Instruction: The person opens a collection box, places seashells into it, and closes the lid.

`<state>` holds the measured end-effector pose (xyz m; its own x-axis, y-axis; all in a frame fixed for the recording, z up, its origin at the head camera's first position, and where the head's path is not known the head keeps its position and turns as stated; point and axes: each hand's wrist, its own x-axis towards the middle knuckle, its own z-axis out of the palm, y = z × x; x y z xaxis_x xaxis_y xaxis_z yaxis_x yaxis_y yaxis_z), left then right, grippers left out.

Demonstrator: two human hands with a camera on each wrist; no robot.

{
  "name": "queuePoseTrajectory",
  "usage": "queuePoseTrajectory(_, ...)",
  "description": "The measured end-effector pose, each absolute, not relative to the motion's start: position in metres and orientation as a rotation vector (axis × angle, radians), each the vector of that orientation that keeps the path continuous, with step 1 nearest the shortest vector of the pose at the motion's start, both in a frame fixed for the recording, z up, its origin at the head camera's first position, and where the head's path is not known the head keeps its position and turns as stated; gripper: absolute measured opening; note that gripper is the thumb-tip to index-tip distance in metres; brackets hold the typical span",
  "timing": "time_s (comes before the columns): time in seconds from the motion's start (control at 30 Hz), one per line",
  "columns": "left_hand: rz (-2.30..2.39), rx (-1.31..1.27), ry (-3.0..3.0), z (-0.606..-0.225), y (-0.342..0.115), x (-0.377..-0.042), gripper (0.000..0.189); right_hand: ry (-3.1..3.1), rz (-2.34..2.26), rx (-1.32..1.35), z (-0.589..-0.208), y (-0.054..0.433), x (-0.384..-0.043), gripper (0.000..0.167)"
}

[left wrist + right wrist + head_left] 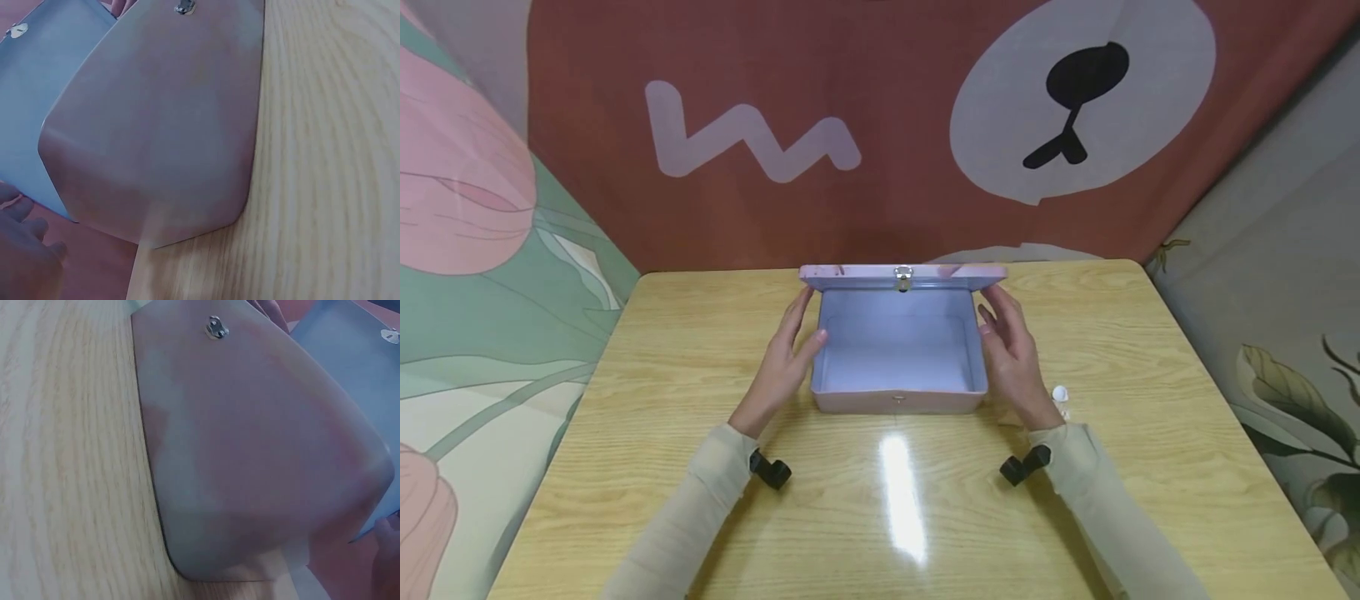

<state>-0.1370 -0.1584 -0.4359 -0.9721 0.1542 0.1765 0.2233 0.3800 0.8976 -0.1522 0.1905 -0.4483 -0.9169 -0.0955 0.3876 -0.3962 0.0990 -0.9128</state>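
A pink metal tin box (857,403) stands on the table with its lid (857,277) raised at the back. The pale inside of the box holds nothing that I can see. On the lid's front edge is a metal latch (903,278), and its catch (185,7) sits on the front wall. My left hand (778,362) is at the box's left side, fingertips near the lid's corner and thumb by the rim. My right hand (1017,358) mirrors it on the right, fingers loosely bent beside the lid. Fingertip contact is hard to make out.
A small white object (1060,394) and another bit lie just right of my right wrist, partly hidden. The wooden table (700,333) ends at a red-brown cloth (887,217) behind the box. Patterned cloths hang on both sides.
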Motion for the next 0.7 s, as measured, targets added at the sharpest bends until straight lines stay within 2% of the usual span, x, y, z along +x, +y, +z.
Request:
queuePoseTrajectory(0.43,-1.764,-0.374,-2.482,-0.437,-0.154,-0.154,0.07,-2.195,1.904,0.411,-0.445,0.189,-0.164,0.064)
queuePoseTrajectory(0.7,-1.856,-0.367,-2.486,-0.438,-0.149,-0.164,0.079,-2.189,1.895,0.419,-0.444,0.189,-0.175,0.068)
